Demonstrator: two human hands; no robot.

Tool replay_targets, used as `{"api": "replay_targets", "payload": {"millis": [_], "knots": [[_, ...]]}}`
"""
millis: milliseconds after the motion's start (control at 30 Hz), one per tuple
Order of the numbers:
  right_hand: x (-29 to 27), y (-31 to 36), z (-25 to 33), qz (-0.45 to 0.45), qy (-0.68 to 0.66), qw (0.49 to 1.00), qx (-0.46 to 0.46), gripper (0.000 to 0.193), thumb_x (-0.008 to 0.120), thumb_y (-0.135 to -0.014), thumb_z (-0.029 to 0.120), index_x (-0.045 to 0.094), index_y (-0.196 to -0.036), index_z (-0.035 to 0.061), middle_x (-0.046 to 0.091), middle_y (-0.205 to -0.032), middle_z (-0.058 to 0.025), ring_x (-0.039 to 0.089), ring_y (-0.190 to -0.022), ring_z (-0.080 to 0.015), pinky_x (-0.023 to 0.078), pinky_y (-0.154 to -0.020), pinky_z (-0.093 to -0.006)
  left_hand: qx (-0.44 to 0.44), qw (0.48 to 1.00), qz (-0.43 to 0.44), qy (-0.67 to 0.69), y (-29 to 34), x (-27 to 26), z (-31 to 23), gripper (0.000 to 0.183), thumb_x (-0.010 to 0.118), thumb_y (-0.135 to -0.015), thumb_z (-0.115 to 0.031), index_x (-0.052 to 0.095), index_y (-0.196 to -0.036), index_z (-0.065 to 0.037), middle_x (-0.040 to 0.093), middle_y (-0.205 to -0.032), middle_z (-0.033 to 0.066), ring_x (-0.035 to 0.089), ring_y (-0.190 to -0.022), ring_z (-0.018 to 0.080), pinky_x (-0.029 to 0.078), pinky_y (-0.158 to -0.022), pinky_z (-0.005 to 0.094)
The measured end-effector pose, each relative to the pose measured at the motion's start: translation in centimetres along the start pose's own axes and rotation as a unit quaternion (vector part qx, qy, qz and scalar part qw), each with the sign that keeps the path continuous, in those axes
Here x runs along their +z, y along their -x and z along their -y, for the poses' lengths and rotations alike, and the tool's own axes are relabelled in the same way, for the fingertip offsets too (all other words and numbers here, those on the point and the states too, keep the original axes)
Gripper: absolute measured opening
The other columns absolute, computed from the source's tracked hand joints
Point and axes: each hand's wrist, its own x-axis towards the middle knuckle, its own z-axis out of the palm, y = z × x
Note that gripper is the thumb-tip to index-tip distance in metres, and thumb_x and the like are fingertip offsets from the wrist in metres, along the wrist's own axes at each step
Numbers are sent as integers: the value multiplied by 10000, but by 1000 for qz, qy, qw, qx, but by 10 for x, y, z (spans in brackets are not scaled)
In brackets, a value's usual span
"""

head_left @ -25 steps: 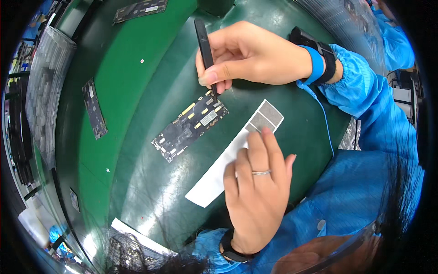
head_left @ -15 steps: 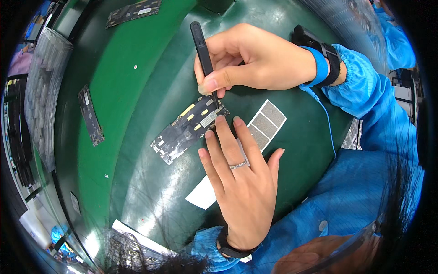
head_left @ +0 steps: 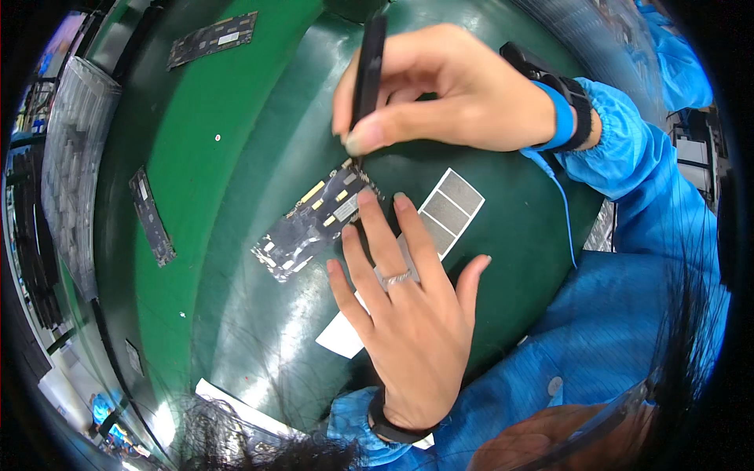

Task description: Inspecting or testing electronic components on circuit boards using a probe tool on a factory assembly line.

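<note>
A dark circuit board (head_left: 302, 233) with pale yellow and silvery patches lies slantwise on the green mat. Black tweezers (head_left: 370, 71) are pinched between the thumb and fingers of my right hand (head_left: 463, 98), their tip down at the board's upper right end. My left hand (head_left: 416, 326), wearing a ring, lies palm down with fingers spread. Its index fingertip rests on the board's right edge by a light label. Beneath and beside that hand is a white backing sheet with grey rectangular pads (head_left: 448, 213), partly covered by the fingers.
Two more circuit boards lie on the green strip, one at the far left (head_left: 151, 216) and one at the top (head_left: 212, 41). Stacked clear plastic trays (head_left: 75, 173) stand along the left edge. A blue cord (head_left: 562, 204) runs from my right wrist strap across the mat.
The tweezers now stand more upright, and their tip has moved left toward the board's upper edge. My left hand keeps its spread pose at the board's right edge. The whole view has shifted slightly.
</note>
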Motion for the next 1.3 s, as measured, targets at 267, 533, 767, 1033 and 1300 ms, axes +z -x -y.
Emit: {"api": "replay_targets", "payload": {"millis": [267,533,767,1033,1300], "knots": [[-11,19,-2,123,109,986,9,166,798,-935,93,737,-1039,-22,781,-908,-112,750,-772,-217,603,-713,-309,89,987,74,109,15,5,-15,919,756,-856,-545,499,-1496,62,454,-1567,238,517,-1364,419,459,-1135,552],[-12,24,-14,104,95,990,5,220,772,-982,203,717,-995,-10,741,-782,-106,697,-663,-184,535,-621,-304,97,988,96,74,7,9,-14,887,679,-912,-612,518,-1507,25,456,-1583,193,504,-1400,348,428,-1207,481],[-10,16,-6,7,-40,994,97,207,757,-1003,174,730,-1039,-28,746,-880,-48,689,-782,-90,553,-721,-252,110,984,62,127,5,6,-12,846,768,-863,-495,542,-1459,61,495,-1520,238,546,-1306,415,494,-1102,521],[6,-12,-4,-32,-17,995,95,156,736,-1022,135,698,-1048,-15,722,-950,-41,697,-846,-94,584,-787,-252,75,988,-5,132,-10,-16,-11,704,796,-881,-402,590,-1404,22,537,-1421,207,610,-1146,392,519,-956,482],[9,-14,-14,-85,-15,995,45,233,771,-986,194,714,-965,-31,729,-829,-72,725,-794,-128,580,-754,-282,16,994,-11,110,-25,0,6,818,779,-913,-401,459,-1471,105,431,-1499,297,500,-1316,481,477,-1071,547]]}}
